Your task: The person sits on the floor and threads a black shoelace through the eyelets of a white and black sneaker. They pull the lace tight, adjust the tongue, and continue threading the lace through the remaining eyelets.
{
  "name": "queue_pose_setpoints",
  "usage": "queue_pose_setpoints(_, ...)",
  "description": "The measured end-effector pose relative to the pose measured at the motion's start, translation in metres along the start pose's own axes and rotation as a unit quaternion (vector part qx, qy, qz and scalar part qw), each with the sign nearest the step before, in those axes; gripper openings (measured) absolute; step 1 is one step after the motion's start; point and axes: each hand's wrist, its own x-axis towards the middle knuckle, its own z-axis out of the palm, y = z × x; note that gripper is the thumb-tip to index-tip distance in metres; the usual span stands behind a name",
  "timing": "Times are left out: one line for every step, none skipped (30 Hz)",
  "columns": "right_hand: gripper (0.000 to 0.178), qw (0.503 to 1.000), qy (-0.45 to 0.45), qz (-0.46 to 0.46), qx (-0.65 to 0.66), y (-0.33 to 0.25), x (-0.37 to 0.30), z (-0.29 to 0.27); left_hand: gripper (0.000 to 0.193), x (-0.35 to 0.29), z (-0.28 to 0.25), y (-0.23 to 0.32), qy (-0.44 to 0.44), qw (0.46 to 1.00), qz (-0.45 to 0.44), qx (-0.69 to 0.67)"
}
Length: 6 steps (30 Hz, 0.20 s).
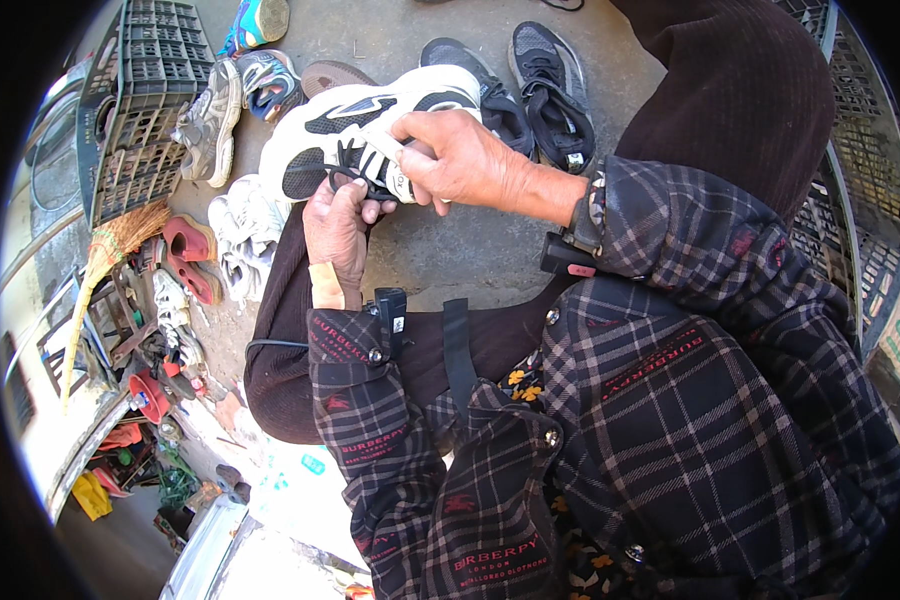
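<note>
A white and black sneaker (315,125) lies on its side in front of me, its toe to the left. Its black shoelace (346,172) hangs in loose loops over the front opening. My left hand (338,228) is closed, pinching the shoelace between thumb and fingers just below the shoe. Over the sneaker's lacing area, my right hand (460,158) is closed with the fingers curled. A small white flat piece shows at its fingertips; whether it is part of the shoe or a separate thing I cannot tell.
Dark grey sneakers (548,85) stand beyond the shoe. To the left are white shoes (242,238), grey sneakers (210,125), red shoes (192,258), a straw broom (120,240) and a black plastic crate (155,95). More crates (865,150) stand at the right.
</note>
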Motion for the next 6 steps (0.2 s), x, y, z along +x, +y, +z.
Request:
queue_pose_setpoints(0.025, 0.995, 0.045, -0.053, -0.069, -0.002, 0.000, 0.004, 0.004, 0.000, 0.000, 0.000, -0.002, 1.000, -0.002, -0.007)
queue_pose_setpoints(0.024, 0.980, 0.088, -0.120, -0.131, -0.003, 0.000, 0.010, 0.003, 0.001, 0.000, -0.001, -0.006, 1.000, 0.002, -0.010)
queue_pose_setpoints(0.022, 0.958, 0.124, -0.165, -0.199, -0.005, -0.002, 0.016, 0.003, 0.001, -0.001, -0.002, -0.010, 1.000, 0.005, -0.014)
queue_pose_setpoints(0.020, 0.965, 0.117, -0.140, -0.187, -0.005, -0.007, 0.020, 0.003, 0.002, -0.002, -0.002, -0.022, 0.999, 0.012, -0.025)
queue_pose_setpoints(0.025, 0.960, 0.113, -0.130, -0.221, -0.006, -0.011, 0.024, 0.006, 0.003, -0.003, -0.003, -0.015, 1.000, 0.005, -0.025)
queue_pose_setpoints(0.030, 0.954, 0.106, -0.114, -0.256, -0.006, -0.015, 0.026, 0.009, 0.004, -0.004, -0.003, -0.018, 0.999, 0.001, -0.038)
